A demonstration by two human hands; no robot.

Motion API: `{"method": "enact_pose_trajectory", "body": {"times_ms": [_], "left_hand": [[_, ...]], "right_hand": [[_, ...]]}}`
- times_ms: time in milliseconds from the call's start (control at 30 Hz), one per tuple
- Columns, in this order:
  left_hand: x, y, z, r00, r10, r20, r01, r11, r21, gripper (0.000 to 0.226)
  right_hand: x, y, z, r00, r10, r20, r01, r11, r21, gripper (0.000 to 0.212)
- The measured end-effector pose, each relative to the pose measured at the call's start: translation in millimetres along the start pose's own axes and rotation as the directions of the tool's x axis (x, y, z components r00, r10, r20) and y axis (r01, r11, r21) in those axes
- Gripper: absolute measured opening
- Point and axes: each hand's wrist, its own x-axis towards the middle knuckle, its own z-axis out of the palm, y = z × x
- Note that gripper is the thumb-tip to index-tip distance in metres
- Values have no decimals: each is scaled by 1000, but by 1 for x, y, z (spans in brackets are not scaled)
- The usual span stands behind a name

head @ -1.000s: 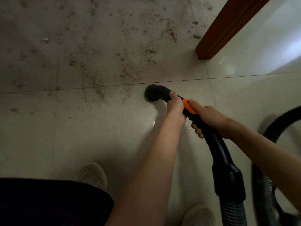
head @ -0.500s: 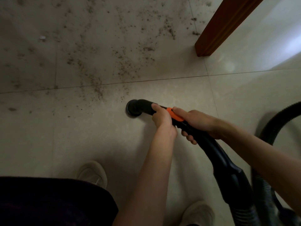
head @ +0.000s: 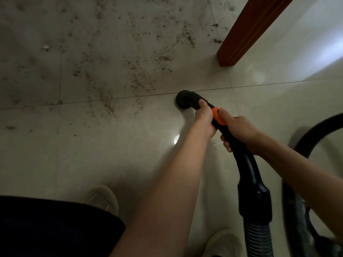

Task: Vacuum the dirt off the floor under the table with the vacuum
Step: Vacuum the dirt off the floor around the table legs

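Observation:
A black vacuum nozzle (head: 184, 102) with a curved tube points down onto the pale tiled floor (head: 92, 164), right at a tile seam. My left hand (head: 205, 118) grips the tube just behind the nozzle bend. My right hand (head: 239, 131) grips the handle further back, its thumb by an orange button (head: 218, 117). Dark dirt crumbs (head: 141, 75) lie scattered over the floor to the left of and beyond the nozzle. The ribbed hose (head: 258, 240) runs down to the bottom edge.
A reddish-brown wooden table leg (head: 241, 39) stands on the floor at the upper right. The hose loops in an arc (head: 315, 130) at the right. My two pale shoes (head: 104, 199) (head: 222, 243) are near the bottom, beside my dark clothing (head: 55, 227).
The nozzle moved left and toward me, then swung back right and away to the tile seam. Both hands kept their grip and travelled with it.

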Motion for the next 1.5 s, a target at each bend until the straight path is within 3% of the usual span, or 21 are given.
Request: {"method": "enact_pose_trajectory", "body": {"times_ms": [533, 733, 1067, 1300, 1500], "left_hand": [[-9, 16, -88, 968, 63, -241, -116, 970, -213, 61], [-9, 24, -90, 964, 55, -261, -108, 975, -194, 54], [6, 43, -48, 988, 89, -126, -97, 993, -62, 60], [9, 47, -60, 983, 110, -149, -129, 984, -120, 60], [-1, 47, -90, 960, 107, -258, -159, 969, -189, 52]], "right_hand": [[-2, -33, 67, 947, -35, 319, 90, 983, -161, 58], [0, -37, 75, 960, -52, 275, 105, 978, -183, 57], [13, -42, 48, 991, -61, 118, 69, 996, -63, 54], [16, -48, 56, 981, -73, 178, 86, 994, -66, 52], [10, -55, 81, 956, -73, 285, 115, 985, -131, 54]]}}
